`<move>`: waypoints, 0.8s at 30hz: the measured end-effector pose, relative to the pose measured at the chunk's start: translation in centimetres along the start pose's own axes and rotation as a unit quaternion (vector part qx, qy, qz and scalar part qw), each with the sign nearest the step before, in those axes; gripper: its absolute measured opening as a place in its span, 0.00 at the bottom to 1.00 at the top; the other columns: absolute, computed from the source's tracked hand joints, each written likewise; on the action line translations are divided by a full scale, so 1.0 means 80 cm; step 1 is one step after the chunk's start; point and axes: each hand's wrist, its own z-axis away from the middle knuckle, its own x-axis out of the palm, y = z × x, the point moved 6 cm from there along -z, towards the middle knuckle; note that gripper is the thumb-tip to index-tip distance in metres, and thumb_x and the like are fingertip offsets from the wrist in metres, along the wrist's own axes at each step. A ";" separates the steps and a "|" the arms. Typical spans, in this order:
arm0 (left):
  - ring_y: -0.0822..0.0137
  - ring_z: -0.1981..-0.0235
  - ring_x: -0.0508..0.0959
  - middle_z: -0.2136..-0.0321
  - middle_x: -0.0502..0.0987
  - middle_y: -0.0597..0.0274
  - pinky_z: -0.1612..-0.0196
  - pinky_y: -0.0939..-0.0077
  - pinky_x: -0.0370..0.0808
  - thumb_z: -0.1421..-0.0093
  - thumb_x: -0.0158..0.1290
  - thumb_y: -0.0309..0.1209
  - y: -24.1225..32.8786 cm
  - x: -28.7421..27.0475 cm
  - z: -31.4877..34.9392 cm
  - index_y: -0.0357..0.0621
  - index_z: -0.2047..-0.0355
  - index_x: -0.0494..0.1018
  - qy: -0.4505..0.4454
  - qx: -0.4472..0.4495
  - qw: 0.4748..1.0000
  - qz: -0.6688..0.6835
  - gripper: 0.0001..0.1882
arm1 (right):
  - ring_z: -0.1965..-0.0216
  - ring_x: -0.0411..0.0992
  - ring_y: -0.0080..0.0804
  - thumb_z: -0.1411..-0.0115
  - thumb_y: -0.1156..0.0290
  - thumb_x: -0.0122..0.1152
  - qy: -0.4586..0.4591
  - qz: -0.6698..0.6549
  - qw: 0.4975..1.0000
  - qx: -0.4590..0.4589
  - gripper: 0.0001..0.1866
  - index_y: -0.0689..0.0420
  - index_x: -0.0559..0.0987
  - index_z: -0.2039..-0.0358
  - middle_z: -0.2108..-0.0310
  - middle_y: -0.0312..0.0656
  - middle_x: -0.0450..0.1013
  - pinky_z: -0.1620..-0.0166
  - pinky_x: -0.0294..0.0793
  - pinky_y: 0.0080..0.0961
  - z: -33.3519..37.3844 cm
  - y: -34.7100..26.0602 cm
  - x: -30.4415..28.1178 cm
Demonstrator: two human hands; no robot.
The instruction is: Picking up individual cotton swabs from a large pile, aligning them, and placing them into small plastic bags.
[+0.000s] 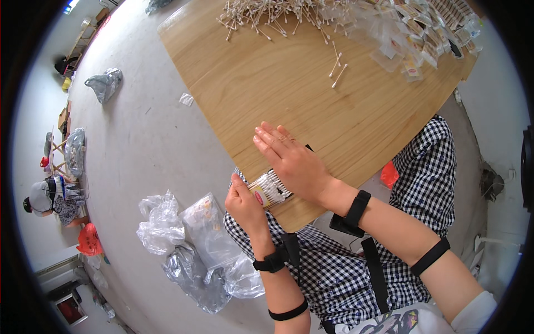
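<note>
My left hand grips a small clear pack of cotton swabs at the table's near left corner, thumb up along its end. The pack carries a label in red and cream, and its white swab tips lie in a row. My right hand is stretched flat, fingers together and pointing to the far left. It lies over the far side of the pack and hides part of it; whether the palm presses on the swabs cannot be seen. A dark edge shows just beyond the right hand.
Loose cotton swabs are heaped at the wooden table's far edge. Filled packs and clear bags pile up at the far right. Plastic bags lie on the floor at left. Another person sits far left.
</note>
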 end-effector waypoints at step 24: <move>0.71 0.85 0.63 0.89 0.65 0.62 0.79 0.66 0.59 0.27 0.42 0.42 0.040 -0.001 0.010 0.35 0.82 0.67 0.026 0.046 0.984 -0.169 0.28 | 0.31 0.56 0.47 0.37 0.75 0.52 0.057 -0.264 0.960 0.078 0.26 0.61 0.67 0.38 0.35 0.51 0.62 0.33 0.60 0.40 -0.008 -0.028 0.007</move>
